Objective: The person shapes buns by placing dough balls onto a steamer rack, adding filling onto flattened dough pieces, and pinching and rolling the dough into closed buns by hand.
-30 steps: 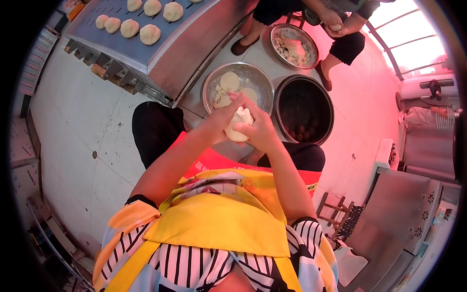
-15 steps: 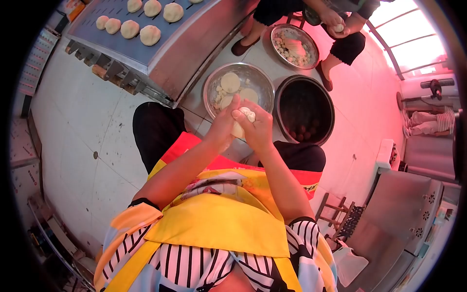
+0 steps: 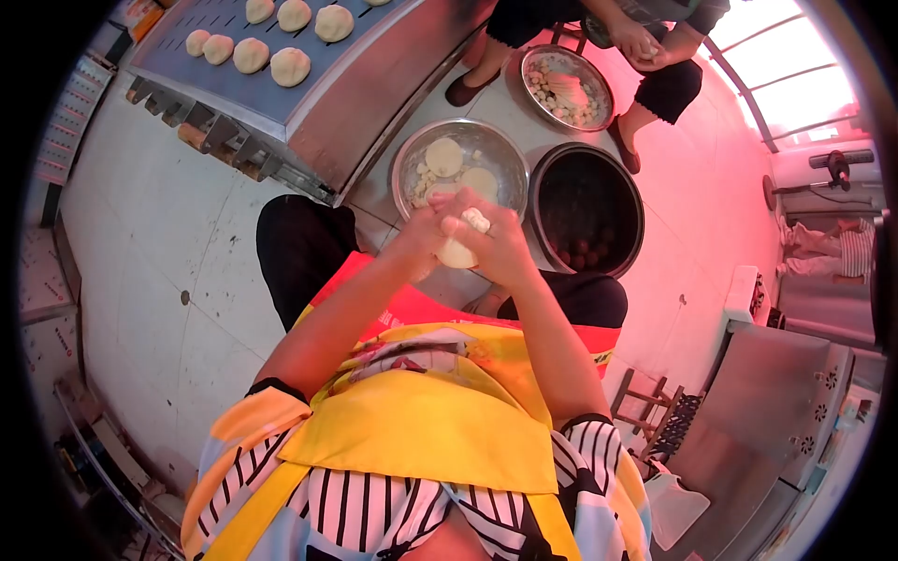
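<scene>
Between my two hands is a round, pale ball of dough (image 3: 457, 252) with a gathered, pleated top (image 3: 476, 220). My left hand (image 3: 418, 245) wraps its left side, and my right hand (image 3: 502, 246) curls round its right side, with fingers pressed near the pleats. Just beyond my hands a steel bowl (image 3: 510, 159) stands on the floor, holding flat dough rounds (image 3: 444, 157) and small dough pieces. Part of the bowl's near side is hidden by my fingers.
A dark round tub (image 3: 585, 201) with round lumps inside stands right of the bowl. Behind it, a seated co-worker's hands (image 3: 642, 45) hold dough over another steel bowl (image 3: 603, 79). At upper left, filled buns (image 3: 290, 66) sit on a metal worktop (image 3: 210, 70). A wooden stool (image 3: 642, 400) is at right.
My hands have shifted round the dough ball, and my fingers now close over its pleated top. At far right, a small striped-shirted figure has moved slightly.
</scene>
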`<state>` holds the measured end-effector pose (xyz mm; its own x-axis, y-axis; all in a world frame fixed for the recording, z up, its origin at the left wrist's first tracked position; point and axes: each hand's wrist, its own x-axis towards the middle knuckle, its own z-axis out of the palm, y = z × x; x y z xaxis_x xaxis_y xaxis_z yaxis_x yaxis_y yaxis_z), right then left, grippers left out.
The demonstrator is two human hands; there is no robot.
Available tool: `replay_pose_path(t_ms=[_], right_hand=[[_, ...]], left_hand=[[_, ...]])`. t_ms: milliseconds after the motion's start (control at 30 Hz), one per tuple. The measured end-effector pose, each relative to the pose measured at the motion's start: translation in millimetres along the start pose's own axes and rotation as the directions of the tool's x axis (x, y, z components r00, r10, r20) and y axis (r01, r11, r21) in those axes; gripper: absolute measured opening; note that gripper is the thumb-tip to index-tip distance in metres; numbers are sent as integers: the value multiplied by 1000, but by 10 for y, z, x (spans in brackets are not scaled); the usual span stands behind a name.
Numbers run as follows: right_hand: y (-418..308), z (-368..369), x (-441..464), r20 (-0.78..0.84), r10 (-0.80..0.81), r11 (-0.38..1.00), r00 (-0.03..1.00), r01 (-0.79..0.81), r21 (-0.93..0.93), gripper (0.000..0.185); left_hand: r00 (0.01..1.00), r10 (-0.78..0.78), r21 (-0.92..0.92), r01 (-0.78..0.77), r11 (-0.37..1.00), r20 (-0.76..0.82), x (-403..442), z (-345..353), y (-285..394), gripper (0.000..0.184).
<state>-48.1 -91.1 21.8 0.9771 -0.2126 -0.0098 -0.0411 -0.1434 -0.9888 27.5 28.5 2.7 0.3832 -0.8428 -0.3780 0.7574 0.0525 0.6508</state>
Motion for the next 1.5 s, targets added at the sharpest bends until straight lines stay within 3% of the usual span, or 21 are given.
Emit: replay_pose_path(t_ms=[67, 167, 267, 367, 467, 533, 567, 600, 667, 767, 867, 900, 967, 1067, 1167, 1233, 1267, 1300, 1367, 1467, 1500], right_hand=[[137, -10, 37, -74, 11, 988, 997, -23, -151, 30], [170, 22, 30, -121, -95, 982, 988, 73, -172, 30], [-91, -27, 13, 77, 42, 994, 996, -50, 94, 30], [127, -25, 86, -89, -17, 994, 996, 7, -110, 34], [169, 23, 72, -138, -255, 916, 957, 194, -351, 33], [29, 49, 54, -121, -113, 992, 986, 104, -78, 33], [42, 46, 54, -106, -92, 995, 990, 87, -56, 33], [56, 42, 54, -92, -72, 997, 993, 69, -35, 33], [244, -34, 111, -71, -139, 965, 988, 119, -233, 33], [131, 59, 95, -188, -158, 973, 969, 120, -199, 36], [-31, 22, 57, -72, -27, 998, 997, 30, 52, 37], [-34, 10, 53, -47, 5, 997, 999, -1, 77, 37], [91, -26, 88, -60, 35, 998, 998, -38, -49, 39], [185, 0, 120, -100, -200, 928, 975, 155, -339, 34], [-21, 22, 60, -88, -39, 999, 995, 39, -7, 40], [124, 19, 78, -118, 37, 999, 992, -36, 10, 42], [226, 5, 108, -144, 61, 998, 988, -65, -26, 42], [201, 6, 132, -130, -45, 994, 991, 31, -107, 39], [134, 14, 157, -82, -244, 942, 966, 216, -257, 32], [-176, -12, 68, 68, 50, 992, 996, -57, 117, 32], [-126, -8, 66, 27, 89, 995, 996, -90, 46, 34]], left_hand=[[982, 170, -132, -179, 975, -76, 101, 16, -232, 47], [963, 236, -196, -258, 946, -128, 17, 122, -221, 46], [989, -63, -3, 64, 998, 131, -15, -118, 25, 46], [974, 183, -79, -195, 978, -132, 73, 15, -234, 46], [973, 195, -191, -216, 957, -126, 45, 62, -228, 47], [997, 73, -81, -70, 994, 35, 54, -108, -103, 47], [994, 2, -17, 0, 1000, 109, 49, -174, -61, 47], [996, 71, -54, -68, 996, 58, 47, -148, -110, 47], [976, 214, -112, -218, 969, -46, 59, -23, -249, 48], [957, 231, -213, -266, 940, -176, -17, 167, -222, 48], [995, -2, -67, 9, 998, 99, 8, -140, -96, 50], [998, 53, -100, -51, 994, 23, -7, -102, -137, 50], [978, 163, -147, -181, 972, -127, -21, 57, -236, 51], [954, 249, -197, -279, 940, -167, -28, 193, -183, 50], [989, 54, -106, -39, 994, 137, 23, -131, -31, 48], [957, 283, 270, -291, 918, 67, 21, -117, -164, 47], [943, 332, 262, -329, 907, 34, 27, -87, -204, 47], [925, 381, 257, -368, 894, 0, 15, -22, -212, 47], [953, 283, -165, -298, 940, -112, -2, 105, -206, 47], [995, 6, -16, -4, 1000, 101, -22, -119, -11, 46], [998, 53, -47, -52, 998, 18, -25, -99, -65, 46]])
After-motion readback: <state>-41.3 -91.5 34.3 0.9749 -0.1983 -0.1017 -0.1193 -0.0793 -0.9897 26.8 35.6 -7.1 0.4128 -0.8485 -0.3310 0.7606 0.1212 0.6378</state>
